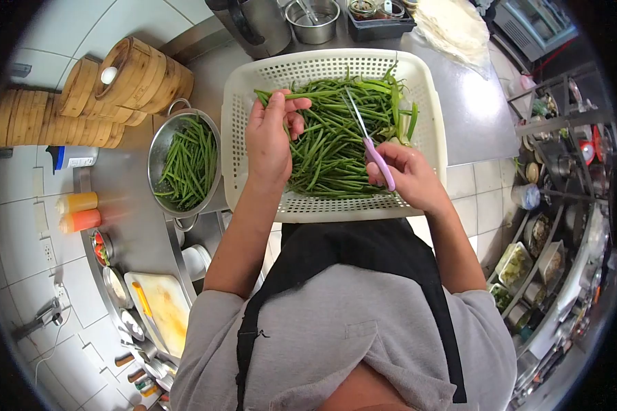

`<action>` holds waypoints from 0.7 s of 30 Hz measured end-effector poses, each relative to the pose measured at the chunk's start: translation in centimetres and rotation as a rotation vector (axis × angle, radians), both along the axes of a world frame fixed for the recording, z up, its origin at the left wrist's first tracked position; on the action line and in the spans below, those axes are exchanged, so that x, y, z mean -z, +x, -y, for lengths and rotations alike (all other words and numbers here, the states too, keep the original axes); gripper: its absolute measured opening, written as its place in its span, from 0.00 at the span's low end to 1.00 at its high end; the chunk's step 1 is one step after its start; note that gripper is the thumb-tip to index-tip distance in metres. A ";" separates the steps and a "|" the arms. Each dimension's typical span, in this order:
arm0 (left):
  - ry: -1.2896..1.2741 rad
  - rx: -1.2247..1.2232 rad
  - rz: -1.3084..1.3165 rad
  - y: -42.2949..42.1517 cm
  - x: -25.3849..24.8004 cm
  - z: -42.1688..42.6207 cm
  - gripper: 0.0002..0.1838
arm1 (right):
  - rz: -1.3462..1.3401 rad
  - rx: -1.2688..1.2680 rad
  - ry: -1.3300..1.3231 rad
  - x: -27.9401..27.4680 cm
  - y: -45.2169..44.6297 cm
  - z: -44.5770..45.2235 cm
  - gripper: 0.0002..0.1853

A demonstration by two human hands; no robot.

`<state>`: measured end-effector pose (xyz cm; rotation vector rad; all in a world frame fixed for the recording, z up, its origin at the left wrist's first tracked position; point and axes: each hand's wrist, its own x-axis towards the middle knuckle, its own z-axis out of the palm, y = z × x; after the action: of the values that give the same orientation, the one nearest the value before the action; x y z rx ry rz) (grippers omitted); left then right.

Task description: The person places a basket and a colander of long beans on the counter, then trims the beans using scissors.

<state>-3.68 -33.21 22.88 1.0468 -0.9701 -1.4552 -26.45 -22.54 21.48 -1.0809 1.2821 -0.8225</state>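
Note:
A white perforated basket (437,140) full of long green beans (336,147) lies in front of me. Above its left part, my left hand (271,137) pinches a green bean (315,94) between thumb and fingers; the bean stretches out to the right. My right hand (408,175), over the basket's right side, is closed around the lilac handle of a pair of scissors (376,154). The blades point up and left, their tips near the held bean's right end. Left of the basket, a metal colander (212,188) holds more green beans (188,161).
Bamboo steamers (134,79) are stacked at the left. Behind the basket stand a dark pitcher (253,31), a steel pot (313,31) and a black container (377,27). A cutting board (164,308) with a yellow-handled knife (142,298) lies at lower left. Shelves with food containers (514,267) line the right.

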 end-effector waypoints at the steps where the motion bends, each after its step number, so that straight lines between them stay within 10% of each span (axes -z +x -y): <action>1: 0.000 -0.001 -0.002 -0.2 0.0 -0.2 0.11 | -0.002 -0.001 0.000 -0.1 0.1 0.0 0.17; 21: 0.043 0.108 0.102 -0.1 -0.1 -1.9 0.11 | -0.099 -0.018 -0.005 -0.3 0.0 0.1 0.13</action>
<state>-3.75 -31.34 22.94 1.1236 -1.0867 -1.5279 -26.42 -22.63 21.74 -1.1477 1.3517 -0.7670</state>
